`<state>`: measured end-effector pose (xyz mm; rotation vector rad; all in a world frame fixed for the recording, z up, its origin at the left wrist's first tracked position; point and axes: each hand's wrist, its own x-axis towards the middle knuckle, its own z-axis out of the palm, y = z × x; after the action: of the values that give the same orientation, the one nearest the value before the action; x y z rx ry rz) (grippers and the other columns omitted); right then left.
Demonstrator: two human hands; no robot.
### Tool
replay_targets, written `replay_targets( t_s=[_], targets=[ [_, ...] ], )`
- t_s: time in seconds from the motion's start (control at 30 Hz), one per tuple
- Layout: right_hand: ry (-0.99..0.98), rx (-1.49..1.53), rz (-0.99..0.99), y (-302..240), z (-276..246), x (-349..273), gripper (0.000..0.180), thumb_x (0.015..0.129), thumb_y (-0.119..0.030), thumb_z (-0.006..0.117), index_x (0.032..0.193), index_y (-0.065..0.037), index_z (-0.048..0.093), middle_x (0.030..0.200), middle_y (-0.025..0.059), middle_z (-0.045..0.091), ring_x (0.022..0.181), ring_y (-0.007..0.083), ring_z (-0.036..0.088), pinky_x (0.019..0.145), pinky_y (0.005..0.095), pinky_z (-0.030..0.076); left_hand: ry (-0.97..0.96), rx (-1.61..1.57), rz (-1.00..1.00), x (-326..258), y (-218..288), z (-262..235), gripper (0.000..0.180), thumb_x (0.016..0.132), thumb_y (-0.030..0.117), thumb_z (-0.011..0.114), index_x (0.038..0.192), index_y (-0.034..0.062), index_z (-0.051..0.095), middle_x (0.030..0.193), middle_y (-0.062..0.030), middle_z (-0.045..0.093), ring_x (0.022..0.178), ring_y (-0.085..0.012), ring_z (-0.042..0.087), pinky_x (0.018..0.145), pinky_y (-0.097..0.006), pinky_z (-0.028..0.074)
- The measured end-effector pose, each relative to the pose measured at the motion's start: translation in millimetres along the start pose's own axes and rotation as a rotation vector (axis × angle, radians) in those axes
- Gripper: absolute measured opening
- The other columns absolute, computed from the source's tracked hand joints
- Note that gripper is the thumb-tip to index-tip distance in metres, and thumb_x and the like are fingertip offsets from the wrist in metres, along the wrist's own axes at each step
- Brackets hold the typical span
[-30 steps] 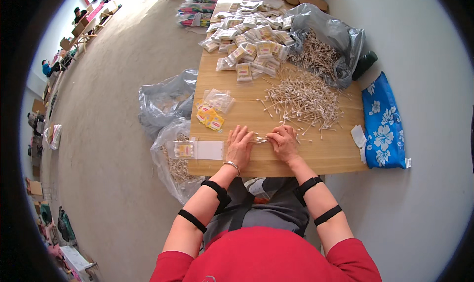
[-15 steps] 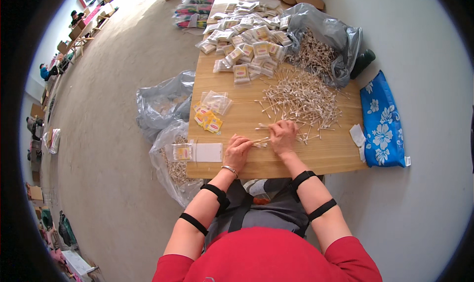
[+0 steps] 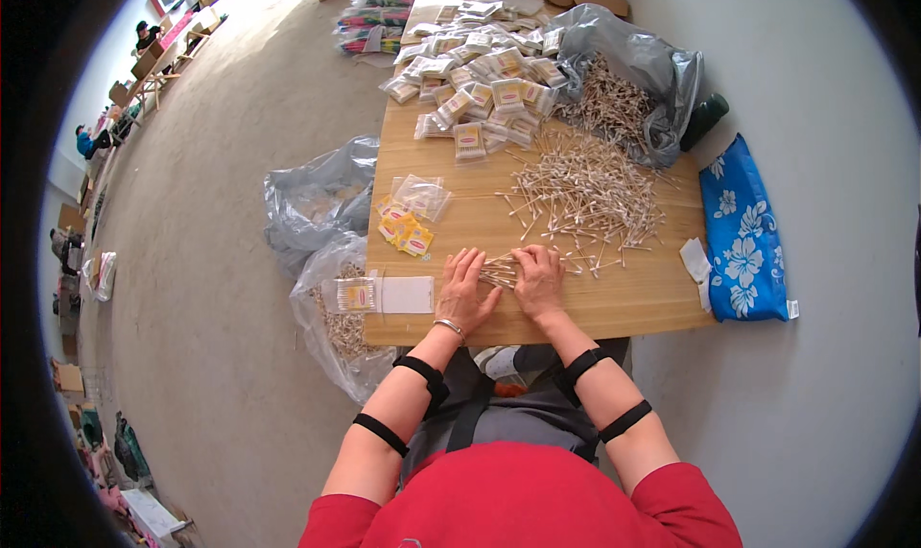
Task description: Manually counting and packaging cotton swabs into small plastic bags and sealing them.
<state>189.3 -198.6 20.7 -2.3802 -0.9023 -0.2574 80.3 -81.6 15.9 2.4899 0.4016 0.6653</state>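
A small bunch of cotton swabs (image 3: 497,272) lies on the wooden table between my hands. My left hand (image 3: 466,294) rests on its left side, fingers stretched out flat and thumb apart. On the other side my right hand (image 3: 539,284) touches the swabs with its fingers extended and slightly bent. Beyond it spreads a large loose heap of cotton swabs (image 3: 590,188). Left of my left hand, a filled clear bag of swabs (image 3: 351,296) sits by a white card-like piece (image 3: 408,295). Yellow printed cards (image 3: 408,234) and empty clear bags (image 3: 422,198) lie farther back.
Many filled swab packets (image 3: 480,87) are piled at the far end. A grey plastic bag of swabs (image 3: 681,78) and a dark green bottle (image 3: 707,121) stand far right. A blue flowered pouch (image 3: 745,246) lies at the right edge. Plastic bags (image 3: 321,198) hang off the left edge.
My left hand has opened from its pinch and flattened beside the swabs. My right hand has moved slightly left and nearer, and the swabs are now gathered between both hands.
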Motion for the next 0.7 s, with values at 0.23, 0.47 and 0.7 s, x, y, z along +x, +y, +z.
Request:
replay_targets(
  t_s=[0.23, 0.47, 0.7],
  targets=[
    [-0.006, -0.008, -0.011, 29.6, -2.0, 17.8, 0.009, 0.078, -0.020, 0.065, 0.086, -0.017, 0.068, 0.090, -0.0009, 0.056, 0.093, 0.0218, 0.051, 0.084, 0.0373, 0.038, 0.051, -0.068, -0.019, -0.3, -1.6, 6.7, 0.031, 0.076, 0.013, 0.068, 0.104, 0.0029, 0.060, 0.104, -0.0136, 0.055, 0.108, -0.0329, 0.050, 0.105, -0.046, 0.032],
    [0.110, -0.211, 0.120, 47.9, -15.5, 26.5, 0.011, 0.076, -0.015, 0.065, 0.087, -0.016, 0.067, 0.091, 0.0005, 0.054, 0.095, 0.0230, 0.050, 0.086, 0.0383, 0.038, 0.083, -0.147, -0.020, 0.3, -3.9, 7.8, 0.025, 0.075, 0.007, 0.066, 0.099, 0.0029, 0.061, 0.101, -0.0137, 0.056, 0.107, -0.0324, 0.051, 0.105, -0.046, 0.033],
    [-0.021, -0.027, -0.311, -0.2, -6.8, 21.1, 0.025, 0.071, -0.009, 0.062, 0.095, -0.015, 0.065, 0.115, 0.0012, 0.054, 0.110, 0.0248, 0.047, 0.094, 0.0388, 0.037, 0.135, -0.208, -0.066, 0.9, -4.7, 5.0, 0.035, 0.072, 0.004, 0.065, 0.107, 0.0033, 0.057, 0.106, -0.0154, 0.058, 0.108, -0.0340, 0.052, 0.105, -0.045, 0.034]
  ],
)
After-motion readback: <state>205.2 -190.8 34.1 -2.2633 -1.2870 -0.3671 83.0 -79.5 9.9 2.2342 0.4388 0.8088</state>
